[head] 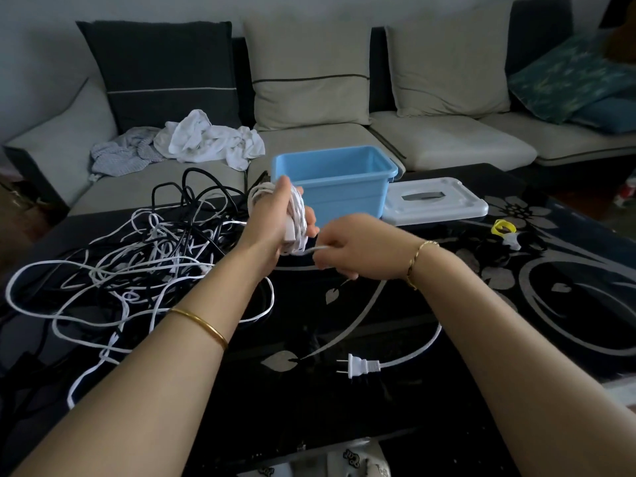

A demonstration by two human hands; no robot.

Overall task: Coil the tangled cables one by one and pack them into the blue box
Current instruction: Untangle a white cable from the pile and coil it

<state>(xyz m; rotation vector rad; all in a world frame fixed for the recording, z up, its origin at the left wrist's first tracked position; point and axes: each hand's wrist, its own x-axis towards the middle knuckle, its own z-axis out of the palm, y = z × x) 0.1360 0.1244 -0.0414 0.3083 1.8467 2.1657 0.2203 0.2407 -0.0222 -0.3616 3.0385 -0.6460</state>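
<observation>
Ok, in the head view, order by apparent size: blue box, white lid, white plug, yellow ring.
1. blue box
2. white lid
3. white plug and yellow ring: similar, and the plug lies nearer the camera, so unranked.

Two grips work here, the left grip [272,225] and the right grip [354,249], and both hold one white cable [299,208]. That cable ends in one two-pin plug [358,366]. Each wrist wears one gold bangle [203,325], two in all. One counter [481,339] carries one blue box [335,180], one pale lid [435,201], one yellow ring [504,227] and one tangle [137,263] of white and black cables, too knotted to count. One sofa [447,142] holds three back cushions, one dark cushion [161,70] and two beige cushions [309,70], plus two blue-green pillows [568,74] and two cloth heaps [210,139].
</observation>
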